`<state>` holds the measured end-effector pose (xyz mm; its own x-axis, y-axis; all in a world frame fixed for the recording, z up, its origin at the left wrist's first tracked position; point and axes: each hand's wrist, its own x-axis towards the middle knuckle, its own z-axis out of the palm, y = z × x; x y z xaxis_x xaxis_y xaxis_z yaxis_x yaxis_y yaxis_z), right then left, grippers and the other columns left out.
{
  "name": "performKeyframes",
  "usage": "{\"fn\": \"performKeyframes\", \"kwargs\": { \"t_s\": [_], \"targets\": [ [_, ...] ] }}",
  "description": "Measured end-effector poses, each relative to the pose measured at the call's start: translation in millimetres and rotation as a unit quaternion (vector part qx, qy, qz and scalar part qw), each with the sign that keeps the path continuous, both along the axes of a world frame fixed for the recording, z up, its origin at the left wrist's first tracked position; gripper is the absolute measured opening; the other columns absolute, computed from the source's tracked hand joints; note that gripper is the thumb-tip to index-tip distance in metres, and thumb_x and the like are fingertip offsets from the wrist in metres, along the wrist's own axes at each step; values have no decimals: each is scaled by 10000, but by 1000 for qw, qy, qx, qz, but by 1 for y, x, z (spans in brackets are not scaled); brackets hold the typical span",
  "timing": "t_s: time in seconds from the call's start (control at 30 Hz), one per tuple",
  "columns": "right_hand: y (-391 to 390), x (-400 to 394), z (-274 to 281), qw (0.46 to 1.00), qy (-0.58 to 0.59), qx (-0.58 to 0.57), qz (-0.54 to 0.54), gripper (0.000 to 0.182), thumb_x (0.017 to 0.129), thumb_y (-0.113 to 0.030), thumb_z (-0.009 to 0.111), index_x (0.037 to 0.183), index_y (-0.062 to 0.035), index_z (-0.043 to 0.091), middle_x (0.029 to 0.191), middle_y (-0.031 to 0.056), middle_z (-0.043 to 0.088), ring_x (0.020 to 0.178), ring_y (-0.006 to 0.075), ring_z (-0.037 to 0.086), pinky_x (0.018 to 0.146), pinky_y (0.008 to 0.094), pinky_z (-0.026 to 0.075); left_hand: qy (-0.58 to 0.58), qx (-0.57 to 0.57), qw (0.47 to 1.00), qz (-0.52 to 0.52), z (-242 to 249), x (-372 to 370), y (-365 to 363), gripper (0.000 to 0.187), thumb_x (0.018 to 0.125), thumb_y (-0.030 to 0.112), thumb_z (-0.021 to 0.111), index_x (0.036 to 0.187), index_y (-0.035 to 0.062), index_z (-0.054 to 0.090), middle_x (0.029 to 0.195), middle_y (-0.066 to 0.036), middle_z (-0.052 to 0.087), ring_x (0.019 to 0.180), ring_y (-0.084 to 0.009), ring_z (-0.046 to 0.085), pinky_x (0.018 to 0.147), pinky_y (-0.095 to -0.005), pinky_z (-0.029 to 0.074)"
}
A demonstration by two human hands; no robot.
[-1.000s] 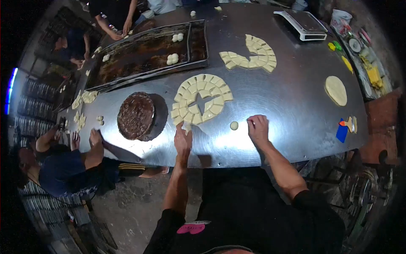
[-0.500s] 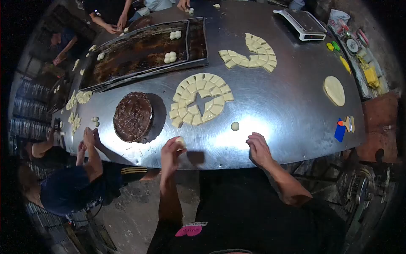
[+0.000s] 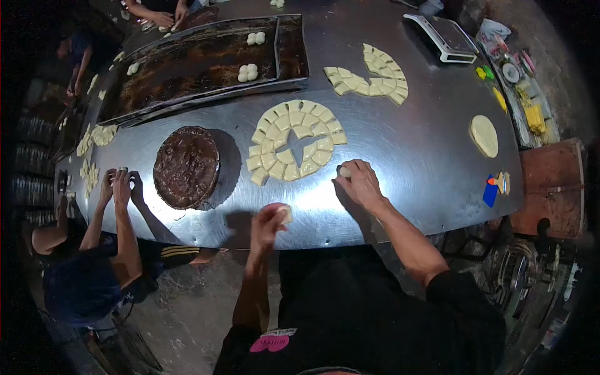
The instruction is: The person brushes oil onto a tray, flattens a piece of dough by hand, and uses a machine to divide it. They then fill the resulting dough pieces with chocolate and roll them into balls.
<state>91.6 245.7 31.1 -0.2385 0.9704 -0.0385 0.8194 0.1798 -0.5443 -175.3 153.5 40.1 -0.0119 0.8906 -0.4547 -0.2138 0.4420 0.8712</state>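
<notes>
In my left hand (image 3: 265, 228), held just over the front edge of the steel table, is a pale piece of dough (image 3: 284, 214) between closed fingers. Over the table to its right, my right hand (image 3: 361, 182) has its thumb and fingers round a small dough ball (image 3: 344, 171). Beyond both hands lies a ring of cut dough pieces (image 3: 294, 115) with a star-shaped gap in the middle. Left of it stands a round pan of dark brown filling (image 3: 186, 167). A partial ring of cut dough (image 3: 375, 84) lies farther back.
A dark baking tray (image 3: 187, 69) holds several dough ball clusters (image 3: 248, 73). On the right are a flat dough disc (image 3: 484, 136), a blue scraper (image 3: 490, 192) and a scale (image 3: 442, 39). A co-worker's hands (image 3: 122, 187) work at the left; others stand farther back.
My right hand has moved left and closed round the dough ball that lay on the table. My left hand, still holding its dough piece, has shifted slightly right. The co-worker's hands at left have risen.
</notes>
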Motion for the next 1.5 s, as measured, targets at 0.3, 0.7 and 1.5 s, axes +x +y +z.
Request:
{"fn": "performKeyframes", "kwargs": {
  "t_s": [0.3, 0.7, 1.5],
  "targets": [
    [-42, -5, 50, 946, 285, -149, -34, 261, 890, -168, 613, 1092, -3, 625, 918, 164, 683, 829, 228, 672, 751, 312, 515, -92, 76, 991, -58, 10, 101, 30, 233, 909, 64, 604, 1116, -39, 574, 996, -89, 651, 888, -136, 618, 766, -247, 507],
    [-32, -41, 62, 608, 703, -359, -84, 350, 913, -75, 573, 1256, -44, 514, 1011, 76, 637, 920, 156, 600, 814, 298, 495, -39, 139, 988, 60, 11, 93, 15, 390, 1001, 240, 436, 1313, 11, 485, 1169, -98, 602, 1033, -171, 576, 870, -287, 466],
    [74, -341, 33, 880, 66, -41, 468, 357, 753, 12, 527, 1107, -24, 544, 831, 211, 645, 778, 355, 655, 575, 435, 494, 120, 20, 953, 278, -21, -97, -47, 297, 944, 154, 553, 1199, 6, 582, 1243, -129, 569, 1099, -238, 575, 912, -355, 496]
  ]
}}
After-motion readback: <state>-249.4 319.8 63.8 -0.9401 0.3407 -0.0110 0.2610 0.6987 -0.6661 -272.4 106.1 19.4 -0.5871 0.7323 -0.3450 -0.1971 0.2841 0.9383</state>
